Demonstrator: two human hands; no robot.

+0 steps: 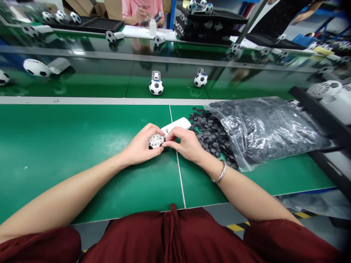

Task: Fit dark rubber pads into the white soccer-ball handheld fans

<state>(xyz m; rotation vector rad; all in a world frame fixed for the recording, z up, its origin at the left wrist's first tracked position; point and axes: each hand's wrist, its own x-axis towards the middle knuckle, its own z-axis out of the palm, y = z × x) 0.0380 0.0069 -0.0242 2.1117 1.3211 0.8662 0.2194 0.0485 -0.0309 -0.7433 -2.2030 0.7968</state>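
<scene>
Near the middle of the green bench, my left hand (144,145) curls round a white ball-shaped part with a soccer-ball pattern (156,141), joined to a flat white handle (179,124). My right hand (185,142) meets it from the right, thumb and forefinger pinched together at the ball's edge. Whatever lies between those fingertips is too small to make out. Right of the hands, small black flat pieces (212,133) spill in a heap from a clear plastic bag (271,128) full of the same pieces.
Beyond a pale rail, finished-looking soccer-ball devices (156,87) sit on a green conveyor (104,82). A black rack (326,113) with white ball parts stands at the right. Across the line, a person in a pink shirt (142,11) works beside stacked black trays (208,31).
</scene>
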